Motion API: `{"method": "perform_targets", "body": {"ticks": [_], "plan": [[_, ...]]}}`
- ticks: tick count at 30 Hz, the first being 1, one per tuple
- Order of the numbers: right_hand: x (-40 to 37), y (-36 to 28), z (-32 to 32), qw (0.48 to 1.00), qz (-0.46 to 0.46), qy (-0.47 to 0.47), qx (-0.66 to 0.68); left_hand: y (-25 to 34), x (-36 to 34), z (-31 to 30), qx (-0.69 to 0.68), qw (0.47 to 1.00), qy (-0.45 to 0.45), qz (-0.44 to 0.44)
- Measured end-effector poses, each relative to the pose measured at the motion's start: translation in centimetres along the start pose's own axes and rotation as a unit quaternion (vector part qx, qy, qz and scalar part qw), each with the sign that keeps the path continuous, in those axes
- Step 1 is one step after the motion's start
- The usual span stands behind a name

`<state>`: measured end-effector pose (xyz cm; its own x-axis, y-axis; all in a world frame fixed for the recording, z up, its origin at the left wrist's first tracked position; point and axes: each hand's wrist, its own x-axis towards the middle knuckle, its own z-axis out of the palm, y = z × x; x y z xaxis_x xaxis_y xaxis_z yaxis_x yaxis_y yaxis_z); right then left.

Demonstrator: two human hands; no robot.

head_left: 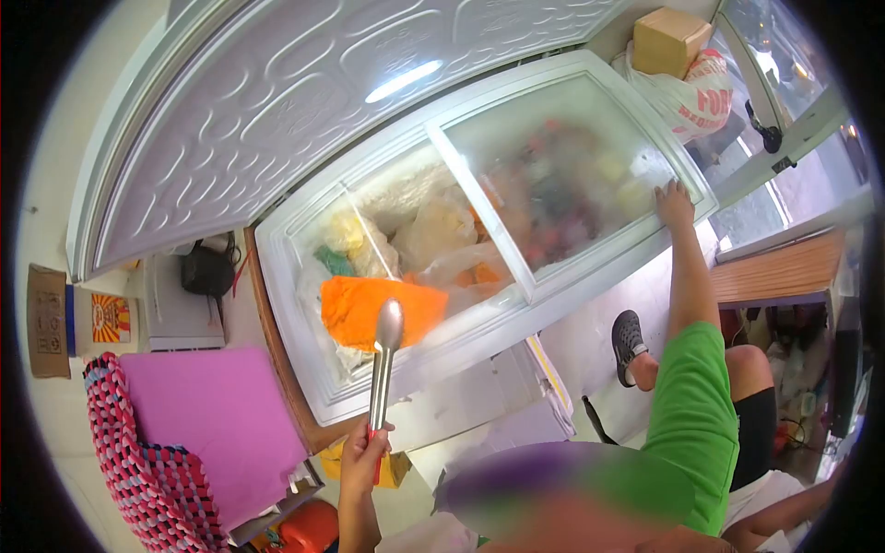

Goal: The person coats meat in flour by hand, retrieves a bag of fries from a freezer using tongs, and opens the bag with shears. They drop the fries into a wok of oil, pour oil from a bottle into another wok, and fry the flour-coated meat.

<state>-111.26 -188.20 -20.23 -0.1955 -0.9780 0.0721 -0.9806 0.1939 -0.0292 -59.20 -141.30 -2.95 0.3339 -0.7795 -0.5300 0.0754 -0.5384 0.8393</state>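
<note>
My left hand is closed around metal tongs, with some red near the grip. Their spoon-shaped tip points up and overlaps an orange plastic bag; whether they touch cannot be made out. That bag lies at the left end of a white chest freezer. At the far right corner, my right hand rests on the freezer's frame with its fingers laid over the edge. Clear bags fill the uncovered left part. A frosted glass lid covers the right part, blurring what lies beneath.
The freezer's embossed lid stands raised behind. A pink seat with a braided cover is at left. A cardboard box sits on a white bag at the far right. Another person's arm shows bottom right.
</note>
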Motion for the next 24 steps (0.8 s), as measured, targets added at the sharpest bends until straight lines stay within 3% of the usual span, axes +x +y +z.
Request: {"method": "perform_targets", "body": {"ticks": [10,18,20,22,24], "plan": [[4.5,1.1,-1.8,0.997,0.056,0.044,-0.01,1.3,-1.6,2.7,-0.041,0.999,-0.023,0.01],[5.2,-2.3,0.4,0.993,0.07,0.092,0.031,0.6,-2.9,2.3,-0.065,0.997,0.04,-0.012],[3.7,-5.7,1.3,0.976,-0.057,0.163,0.13,0.5,-3.1,2.2,-0.081,0.995,0.048,-0.014],[1.7,-11.9,0.7,0.95,-0.147,0.244,0.131,0.2,-3.2,2.0,-0.1,0.994,0.05,-0.013],[-2.3,-19.1,-6.1,0.878,-0.261,0.266,0.301,-0.1,-3.5,1.5,-0.119,0.992,0.041,-0.003]]}}
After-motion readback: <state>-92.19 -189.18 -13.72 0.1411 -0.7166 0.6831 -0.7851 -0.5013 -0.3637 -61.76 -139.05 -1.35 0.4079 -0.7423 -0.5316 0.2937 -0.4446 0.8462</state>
